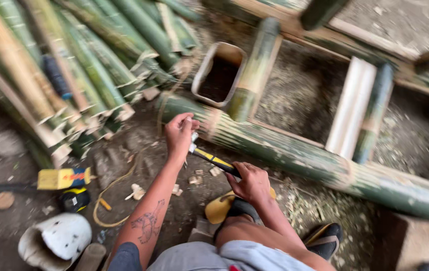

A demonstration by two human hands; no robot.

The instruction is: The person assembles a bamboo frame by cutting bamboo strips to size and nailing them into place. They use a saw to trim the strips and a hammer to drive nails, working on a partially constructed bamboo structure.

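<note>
Two-handed, steadied something too small to tell against the green bamboo pole (295, 153) with the pinched left hand (180, 134) at eleven o'clock, gripped the yellow-handled hammer (213, 159) in the closed right hand (250, 183) at five o'clock, probably best served by short, square taps with fingers clear.

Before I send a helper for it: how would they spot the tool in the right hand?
Find the long green bamboo pole lying across the dirt. The hammer lies against its near side, gripped by the right hand. Its yellow-and-black handle stands out among green bamboo and pale wood chips.
</note>
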